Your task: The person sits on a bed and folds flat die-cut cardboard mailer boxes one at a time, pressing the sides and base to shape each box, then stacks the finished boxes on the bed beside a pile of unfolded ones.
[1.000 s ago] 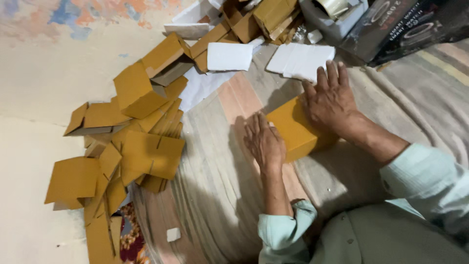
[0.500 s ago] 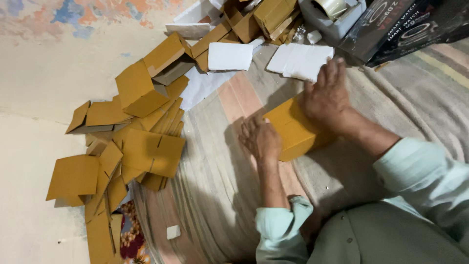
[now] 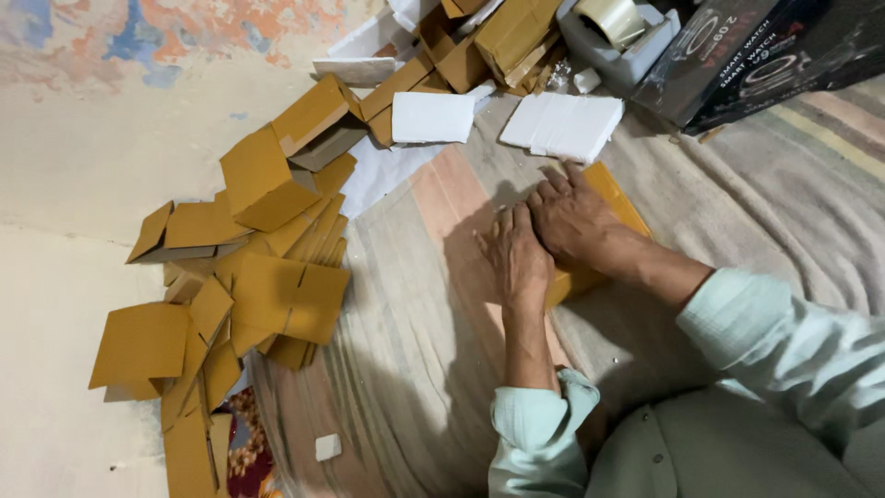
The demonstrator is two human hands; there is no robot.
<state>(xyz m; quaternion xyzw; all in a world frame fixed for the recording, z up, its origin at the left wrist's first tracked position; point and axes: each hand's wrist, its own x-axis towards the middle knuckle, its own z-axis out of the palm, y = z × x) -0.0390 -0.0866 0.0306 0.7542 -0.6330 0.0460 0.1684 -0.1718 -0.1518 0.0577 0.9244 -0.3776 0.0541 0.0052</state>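
- A home room used as a packing workplace is suggested.
- A striped floor mat [image 3: 756,184] is spread below a flaking painted wall [image 3: 138,55].
- Folded cardboard boxes [image 3: 267,267], white pads [image 3: 562,124] and a tape roll [image 3: 608,18] are heaped around.

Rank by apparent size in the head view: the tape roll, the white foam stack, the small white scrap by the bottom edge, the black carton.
1. Black carton, though partly cut off by the frame.
2. White foam stack.
3. Tape roll.
4. Small white scrap.

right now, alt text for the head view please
Both hands, left hand and right hand, press flat on a yellow-brown cardboard box on a striped cloth. A heap of flat cardboard pieces lies to the left.
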